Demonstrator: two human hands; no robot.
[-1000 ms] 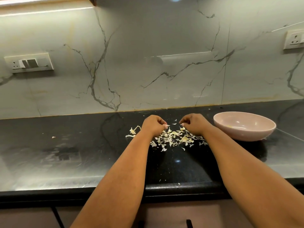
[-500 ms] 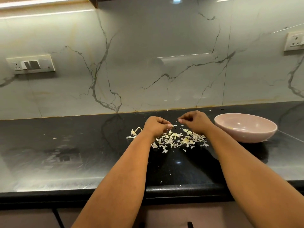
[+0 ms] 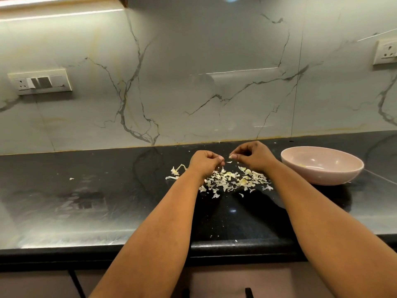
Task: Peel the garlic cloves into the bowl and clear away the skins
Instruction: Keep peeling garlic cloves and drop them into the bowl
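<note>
Pink bowl [image 3: 322, 166] sits at far right on the black countertop [image 3: 86, 201], a few pale garlic bits lying inside it near its left wall. My left hand [image 3: 205, 163] and right hand [image 3: 252, 157] hover side by side above the heap of garlic skins [image 3: 232, 181], both with fingertips pinched together; what each pinches is too small to tell. A skin flake [image 3: 229, 162] hangs between them.

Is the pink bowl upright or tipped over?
Upright: the bowl sits on its base on the counter, its opening facing up.
</note>
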